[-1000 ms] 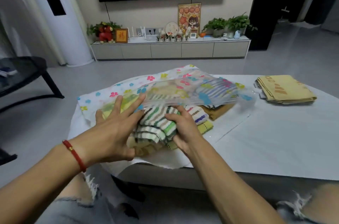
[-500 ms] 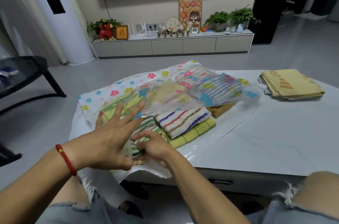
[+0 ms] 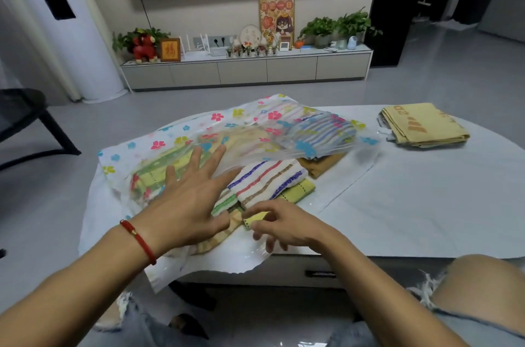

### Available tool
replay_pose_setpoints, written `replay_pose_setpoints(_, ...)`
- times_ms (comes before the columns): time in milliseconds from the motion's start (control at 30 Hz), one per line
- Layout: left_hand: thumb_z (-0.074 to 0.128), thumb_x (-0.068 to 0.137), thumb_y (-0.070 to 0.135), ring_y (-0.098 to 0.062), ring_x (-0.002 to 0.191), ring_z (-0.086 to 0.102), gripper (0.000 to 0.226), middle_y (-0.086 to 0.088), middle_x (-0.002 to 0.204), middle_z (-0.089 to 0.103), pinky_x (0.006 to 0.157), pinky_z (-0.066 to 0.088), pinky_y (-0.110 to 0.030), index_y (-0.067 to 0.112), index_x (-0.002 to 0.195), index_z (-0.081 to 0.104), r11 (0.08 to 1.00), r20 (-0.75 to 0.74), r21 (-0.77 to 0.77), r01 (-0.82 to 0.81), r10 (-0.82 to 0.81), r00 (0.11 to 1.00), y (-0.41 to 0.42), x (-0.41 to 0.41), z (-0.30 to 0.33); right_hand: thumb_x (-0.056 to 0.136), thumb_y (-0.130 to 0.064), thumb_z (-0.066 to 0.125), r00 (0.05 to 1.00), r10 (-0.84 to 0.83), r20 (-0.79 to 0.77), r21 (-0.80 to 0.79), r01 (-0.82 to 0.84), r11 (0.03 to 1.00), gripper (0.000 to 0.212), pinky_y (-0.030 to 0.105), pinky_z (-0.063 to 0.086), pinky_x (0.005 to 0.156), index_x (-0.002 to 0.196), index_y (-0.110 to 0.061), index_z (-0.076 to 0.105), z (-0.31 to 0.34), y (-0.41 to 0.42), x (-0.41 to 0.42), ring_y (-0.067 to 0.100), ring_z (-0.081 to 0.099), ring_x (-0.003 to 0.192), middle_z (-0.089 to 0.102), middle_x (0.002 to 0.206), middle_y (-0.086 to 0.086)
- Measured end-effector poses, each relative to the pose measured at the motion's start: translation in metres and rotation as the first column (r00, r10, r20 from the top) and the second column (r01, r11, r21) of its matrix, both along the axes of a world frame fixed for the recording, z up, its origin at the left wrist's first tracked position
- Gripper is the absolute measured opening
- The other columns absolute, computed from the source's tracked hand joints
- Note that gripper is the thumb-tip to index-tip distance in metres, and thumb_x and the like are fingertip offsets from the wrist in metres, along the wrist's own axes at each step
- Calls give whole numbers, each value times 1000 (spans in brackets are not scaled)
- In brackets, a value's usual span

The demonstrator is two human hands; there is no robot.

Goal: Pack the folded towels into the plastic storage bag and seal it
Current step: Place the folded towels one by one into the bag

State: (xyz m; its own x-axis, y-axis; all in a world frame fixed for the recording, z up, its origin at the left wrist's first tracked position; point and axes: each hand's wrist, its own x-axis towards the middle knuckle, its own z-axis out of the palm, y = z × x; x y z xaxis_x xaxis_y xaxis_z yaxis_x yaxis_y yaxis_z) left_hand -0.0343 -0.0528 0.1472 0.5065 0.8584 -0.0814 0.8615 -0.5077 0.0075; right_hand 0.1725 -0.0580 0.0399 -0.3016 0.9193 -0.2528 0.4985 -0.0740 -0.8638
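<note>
Two hands work at the near mouth of the plastic storage bag (image 3: 181, 144), which lies flat on the table (image 3: 426, 204) with its flowered upper sheet lifted over several folded towels. The left hand (image 3: 187, 198) is spread wide, fingers straight, lying on the clear upper sheet and the green-and-yellow towel beneath it. The right hand (image 3: 284, 225) has a narrow grip, fingertips loosely curled at the yellow corner (image 3: 257, 217) of the lowest towel in the stack; whether it actually pinches that corner cannot be told. The striped towel (image 3: 267, 180) on top of that stack lies half out of the bag, its long axis running away and to the right, directly beyond the right hand and just beside the left one's fingers. The right hand looks nearer to the exposed end, so the push inward would probably fall to it while the left keeps the opening lifted. A further folded yellow towel (image 3: 423, 125) sits well apart at the far right, unpacked, and the seal is not yet closed.
</note>
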Motion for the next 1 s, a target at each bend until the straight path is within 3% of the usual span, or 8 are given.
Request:
replay_pose_setpoints(133,55,89,48,-37,148,-17,71,-1,164,-13,111,7,-74,38,151,22,989,-49,127,75,-70,996,24,52,-11,98,-24,60,979,-107,175,13,106,994,31,24,56,57,129,-28,65,17,-15,79,13,77,74,77,101,-2)
replay_pose_setpoints(300,57,88,37,-42,148,-6,51,-2,165,0,107,11,-79,29,137,46,965,-149,205,163,-134,980,59,125,-9,97,-18,60,878,-472,82,72,467,881,19,28,54,57,107,-26,74,20,-6,180,17,77,70,80,90,1)
replay_pose_setpoints(400,57,88,41,-43,148,0,46,-6,164,8,105,13,-79,28,131,53,948,-251,201,246,-193,948,80,164,-8,93,-15,58,676,-733,79,195,710,677,20,35,59,65,97,-20,77,7,18,232,20,75,69,80,88,6)
replay_pose_setpoints(500,59,86,45,-41,146,6,46,-5,162,16,104,15,-77,29,129,59,924,-338,189,331,-255,906,99,196,-14,95,-19,58,434,-874,218,417,769,485,24,39,55,86,108,-16,77,-3,54,286,35,70,100,77,109,12)
replay_pose_setpoints(633,63,81,57,-37,144,17,57,3,157,31,105,16,-77,27,129,58,916,-325,176,362,-293,899,124,218,-12,96,-14,55,261,-925,276,575,726,376,32,45,50,97,122,-9,72,-12,96,356,41,60,118,66,130,19)
replay_pose_setpoints(700,63,81,57,-36,145,19,57,8,160,27,106,19,-77,28,130,56,919,-276,211,334,-272,922,142,220,-3,98,-17,53,195,-930,311,619,701,353,34,50,42,106,129,-9,67,-18,118,383,41,53,126,58,137,22)
replay_pose_setpoints(867,61,76,59,-32,149,13,67,21,160,17,108,24,-72,33,137,51,942,-99,212,259,-243,965,174,212,18,107,-33,35,158,-899,409,438,830,345,47,56,16,118,151,-17,39,-25,169,434,42,40,139,46,150,22)
replay_pose_setpoints(1000,54,68,65,-27,150,13,83,25,159,16,111,28,-66,36,144,40,936,-62,249,248,-240,969,179,210,23,100,-30,54,103,-876,471,409,854,320,46,59,20,116,141,-11,47,-31,184,454,44,39,138,49,143,24)
